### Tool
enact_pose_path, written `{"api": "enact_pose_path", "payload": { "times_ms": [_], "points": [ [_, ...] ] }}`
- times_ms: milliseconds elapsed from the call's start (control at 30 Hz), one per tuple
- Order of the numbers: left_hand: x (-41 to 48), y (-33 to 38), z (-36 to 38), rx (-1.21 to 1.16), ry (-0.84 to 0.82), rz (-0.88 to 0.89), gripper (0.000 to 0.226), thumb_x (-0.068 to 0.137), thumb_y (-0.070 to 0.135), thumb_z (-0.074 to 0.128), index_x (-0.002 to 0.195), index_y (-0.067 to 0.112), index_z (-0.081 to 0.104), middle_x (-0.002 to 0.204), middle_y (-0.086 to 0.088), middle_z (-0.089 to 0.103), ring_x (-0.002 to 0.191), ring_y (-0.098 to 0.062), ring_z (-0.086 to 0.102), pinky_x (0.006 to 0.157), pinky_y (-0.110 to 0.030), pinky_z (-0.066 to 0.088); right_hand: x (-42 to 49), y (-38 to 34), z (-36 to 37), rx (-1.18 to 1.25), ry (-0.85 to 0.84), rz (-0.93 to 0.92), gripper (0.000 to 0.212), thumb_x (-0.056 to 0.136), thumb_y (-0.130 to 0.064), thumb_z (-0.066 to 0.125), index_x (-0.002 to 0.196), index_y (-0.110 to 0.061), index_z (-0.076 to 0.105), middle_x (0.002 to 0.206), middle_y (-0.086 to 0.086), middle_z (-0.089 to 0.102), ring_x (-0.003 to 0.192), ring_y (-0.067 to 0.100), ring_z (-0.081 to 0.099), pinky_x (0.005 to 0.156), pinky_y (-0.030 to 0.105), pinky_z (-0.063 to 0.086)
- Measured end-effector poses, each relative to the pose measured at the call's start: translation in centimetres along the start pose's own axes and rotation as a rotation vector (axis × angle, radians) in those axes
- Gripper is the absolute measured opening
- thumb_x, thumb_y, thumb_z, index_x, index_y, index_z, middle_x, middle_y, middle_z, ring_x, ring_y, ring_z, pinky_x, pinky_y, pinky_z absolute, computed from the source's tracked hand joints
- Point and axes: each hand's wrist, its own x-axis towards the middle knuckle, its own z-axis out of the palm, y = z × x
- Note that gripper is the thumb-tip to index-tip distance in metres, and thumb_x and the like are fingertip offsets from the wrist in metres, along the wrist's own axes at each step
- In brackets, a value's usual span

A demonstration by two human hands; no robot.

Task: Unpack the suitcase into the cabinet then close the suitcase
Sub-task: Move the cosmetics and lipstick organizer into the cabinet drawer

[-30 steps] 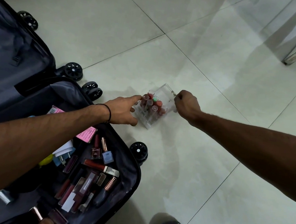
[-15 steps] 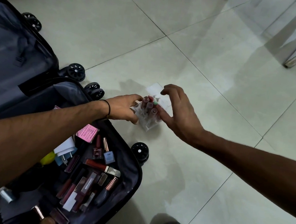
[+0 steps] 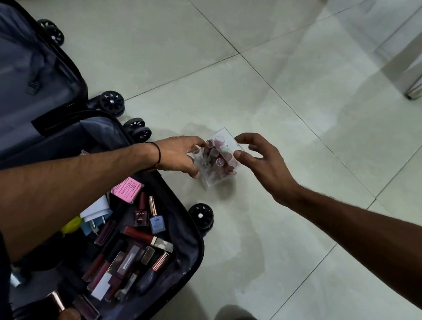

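clear box [image 3: 213,169] of lipsticks sits on floor [image 3: 311,134] just beside the open suitcase [image 3: 190,251], between both hands. left hand [image 3: 179,154] grips its left side; right hand [image 3: 264,165] spread loose, thumb at right edge.

Tube-filled clear box [image 3: 216,161] is beside open black suitcase [image 3: 191,251].

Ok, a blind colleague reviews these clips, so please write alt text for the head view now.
A left hand grips a small clear box of reddish tubes over a pale tiled floor, while the right hand hovers open beside it. At lower left, an open dark suitcase holds scattered cosmetics.
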Motion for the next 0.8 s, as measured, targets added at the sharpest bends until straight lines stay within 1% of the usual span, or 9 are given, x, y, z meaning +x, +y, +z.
{"api": "enact_pose_path", "payload": {
  "times_ms": [100, 200, 267, 300, 433, 533, 600, 700, 800],
  "points": [
    [-0.1, 0.1, 0.0, -0.009, 0.002, 0.004, 0.093, 0.055, 0.027, 0.07, 0.144, 0.025, 0.04, 0.15, -0.01, 0.043, 0.125, -0.018, 0.056, 0.106, -0.04, 0.046, 0.4, -0.1, -0.1, 0.1, -0.034, 0.128, 0.021, 0.091, -0.031, 0.069, 0.109, -0.037, 0.06, 0.13, -0.006, 0.051, 0.122, 0.016, 0.051, 0.091, 0.03, 0.043],
    [0.0, 0.0, 0.0, -0.017, -0.007, 0.002, 0.09, 0.062, 0.022, 0.074, 0.145, 0.025, 0.039, 0.151, -0.01, 0.042, 0.125, -0.018, 0.056, 0.106, -0.039, 0.046, 0.7, -0.4, -0.1, 0.209, -0.121, 0.242, 0.028, 0.093, -0.031, 0.068, 0.115, -0.027, 0.051, 0.11, 0.0, 0.062, 0.091, 0.011, 0.06, 0.076, 0.026, 0.043],
    [0.1, -0.2, -0.1, -0.023, -0.013, 0.005, 0.085, 0.07, 0.016, 0.077, 0.145, 0.024, 0.039, 0.152, -0.01, 0.041, 0.124, -0.019, 0.057, 0.105, -0.04, 0.047, 0.8, -0.7, 0.0, 0.273, -0.117, 0.304, 0.04, 0.092, -0.029, 0.07, 0.121, -0.019, 0.044, 0.094, -0.002, 0.069, 0.074, 0.01, 0.063, 0.08, 0.031, 0.047],
    [0.2, -0.2, -0.1, -0.025, -0.013, 0.008, 0.082, 0.074, 0.012, 0.076, 0.145, 0.023, 0.038, 0.152, -0.01, 0.041, 0.123, -0.019, 0.057, 0.105, -0.041, 0.047, 0.9, -0.7, 0.0, 0.296, -0.085, 0.331, 0.047, 0.09, -0.027, 0.072, 0.124, -0.015, 0.041, 0.094, 0.0, 0.07, 0.073, 0.01, 0.065, 0.082, 0.033, 0.05],
    [0.4, -0.2, 0.0, -0.025, -0.01, 0.018, 0.077, 0.08, 0.006, 0.073, 0.146, 0.022, 0.037, 0.152, -0.009, 0.04, 0.122, -0.018, 0.058, 0.104, -0.039, 0.048, 1.1, -1.0, 0.2, 0.339, 0.059, 0.349, 0.051, 0.083, -0.024, 0.079, 0.12, -0.011, 0.044, 0.112, 0.015, 0.063, 0.075, 0.012, 0.066, 0.075, 0.03, 0.056],
    [0.4, -0.1, 0.1, -0.049, -0.019, 0.018, 0.079, 0.08, 0.003, 0.072, 0.148, 0.017, 0.034, 0.153, -0.011, 0.039, 0.125, -0.019, 0.056, 0.103, -0.039, 0.049, 0.9, -1.0, 0.2, 0.299, 0.082, 0.292, 0.051, 0.081, -0.028, 0.08, 0.116, -0.015, 0.045, 0.118, 0.013, 0.057, 0.086, 0.016, 0.065, 0.078, 0.035, 0.059],
    [0.3, 0.0, 0.1, -0.069, -0.028, 0.017, 0.079, 0.08, 0.002, 0.072, 0.149, 0.014, 0.034, 0.152, -0.012, 0.04, 0.125, -0.019, 0.056, 0.102, -0.041, 0.05, 0.7, -1.1, 0.5, 0.18, 0.075, 0.223, 0.056, 0.074, -0.038, 0.082, 0.114, -0.021, 0.046, 0.115, 0.006, 0.055, 0.098, 0.022, 0.065, 0.084, 0.041, 0.058],
    [0.2, 0.1, 0.0, -0.107, -0.043, 0.024, 0.065, 0.073, 0.006, 0.075, 0.132, 0.014, 0.05, 0.136, -0.01, 0.057, 0.112, -0.02, 0.063, 0.102, -0.045, 0.05, 0.2, -1.4, 1.1, -0.009, 0.075, 0.091, 0.054, 0.077, -0.035, 0.081, 0.113, -0.022, 0.044, 0.111, -0.001, 0.053, 0.087, 0.016, 0.061, 0.074, 0.03, 0.051],
    [0.0, -0.1, -0.1, -0.132, -0.052, 0.038, 0.051, 0.062, 0.013, 0.071, 0.11, 0.017, 0.058, 0.118, -0.006, 0.069, 0.105, -0.024, 0.067, 0.102, -0.05, 0.049, 0.1, -1.5, 1.3, -0.223, 0.088, -0.03, 0.045, 0.083, -0.03, 0.073, 0.116, -0.022, 0.043, 0.113, -0.001, 0.051, 0.092, 0.017, 0.061, 0.07, 0.029, 0.049]
  ]
}}
